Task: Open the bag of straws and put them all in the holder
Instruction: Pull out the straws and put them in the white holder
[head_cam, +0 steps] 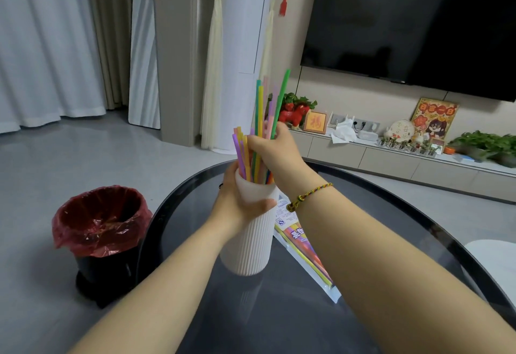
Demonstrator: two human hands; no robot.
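The colourful straws (261, 141) stand bunched in the white ribbed holder (251, 239), their lower ends inside its mouth and their tops fanning upward, a green one reaching highest. The right hand (275, 148) is clenched around the bundle just above the rim; a braided bracelet (308, 195) circles its wrist. The left hand (240, 200) grasps the holder's upper part, thumb across the front. The holder stands tilted slightly on a dark, glossy round counter (279, 311). Just beside it to the right, partly under the right forearm, lies the straw bag (303, 250), flat, with some straws showing inside. On the grey floor to the left stands a black bin with a red liner (100, 222). Beyond are pale curtains (50, 40), a wall-mounted television (413, 18) and a low cabinet (391, 158) carrying plants and ornaments.
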